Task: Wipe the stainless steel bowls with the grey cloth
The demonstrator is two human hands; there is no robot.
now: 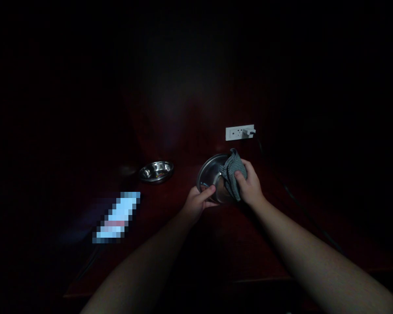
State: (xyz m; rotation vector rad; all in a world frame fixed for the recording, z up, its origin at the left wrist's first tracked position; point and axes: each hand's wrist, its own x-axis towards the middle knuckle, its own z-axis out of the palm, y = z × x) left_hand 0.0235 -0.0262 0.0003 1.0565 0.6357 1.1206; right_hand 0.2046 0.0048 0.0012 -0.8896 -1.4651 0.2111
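Observation:
A shiny metal bowl (pixel 212 170) is held up, tilted with its inside toward me. My left hand (pixel 198 200) grips its lower left rim, the thumb over the inner side and the fingers beneath. At the bowl's right side, my right hand (pixel 250 183) is closed on a grey-green cloth (pixel 233 172), which lies against the rim and inner wall. The cloth covers the right part of the bowl. Further left on the dark red table (pixel 183 244) stands another metal bowl (pixel 156 171), with some small coloured patches at its bottom.
A bright, pixelated screen (pixel 118 218) is at the left. On the back panel, a white socket plate (pixel 234 132) carries a plugged-in white adapter (pixel 249 131). A dark cable (pixel 301 205) runs from it down the right side. The surroundings are very dark.

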